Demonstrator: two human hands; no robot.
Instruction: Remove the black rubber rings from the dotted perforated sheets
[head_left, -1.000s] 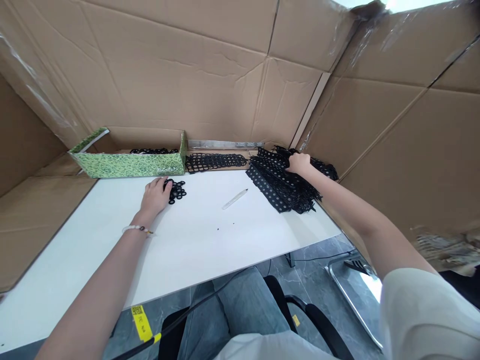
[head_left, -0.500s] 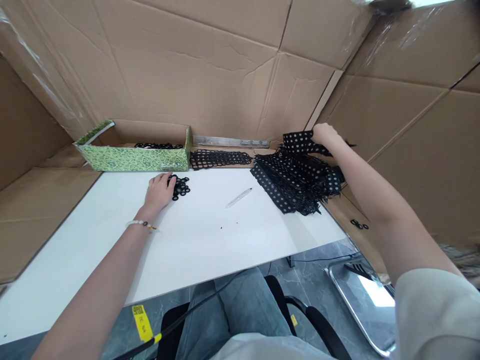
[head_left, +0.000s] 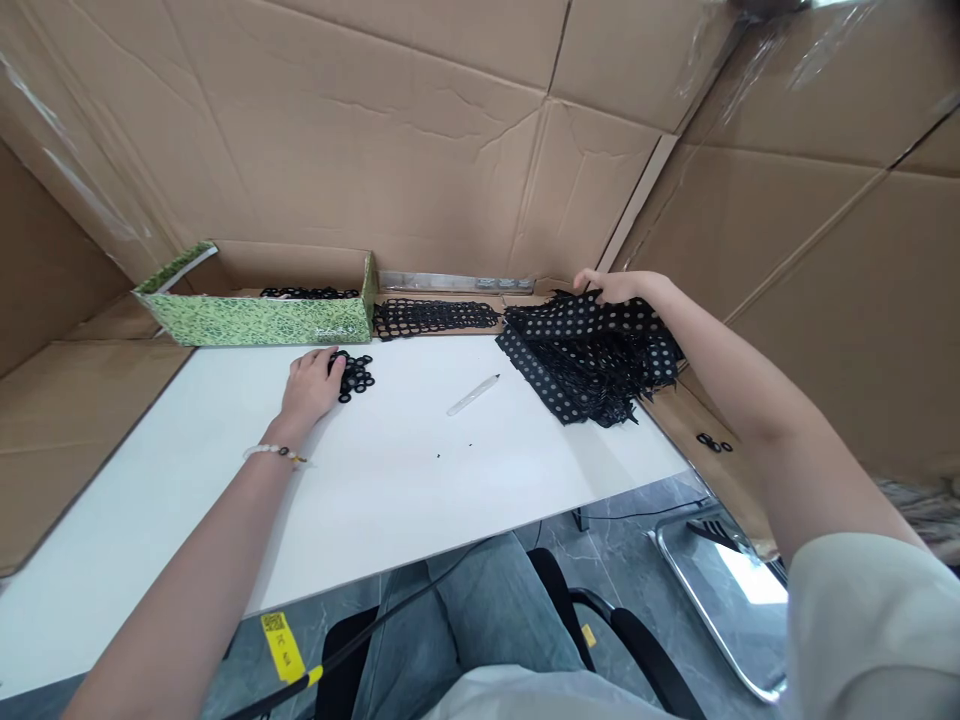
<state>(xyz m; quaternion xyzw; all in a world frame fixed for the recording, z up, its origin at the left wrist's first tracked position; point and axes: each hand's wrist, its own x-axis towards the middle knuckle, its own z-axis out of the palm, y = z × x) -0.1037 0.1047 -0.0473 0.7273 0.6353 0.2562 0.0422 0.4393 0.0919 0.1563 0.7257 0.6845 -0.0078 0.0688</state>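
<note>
White table [head_left: 420, 490] — left hand [head_left: 311, 388]: black rings [head_left: 354, 376] — right hand [head_left: 619, 287]: dotted sheets [head_left: 577, 365]

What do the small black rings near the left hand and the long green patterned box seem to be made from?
The small black rings look like matte rubber or soft plastic, dull with no metal shine. The long green patterned box looks like printed cardboard, with brown card inside.

Black rings, perhaps rubber, [head_left: 354, 377] lie heaped at eleven o'clock; a rumpled stack of white-dotted black sheets [head_left: 577, 365] sits at one.
</note>
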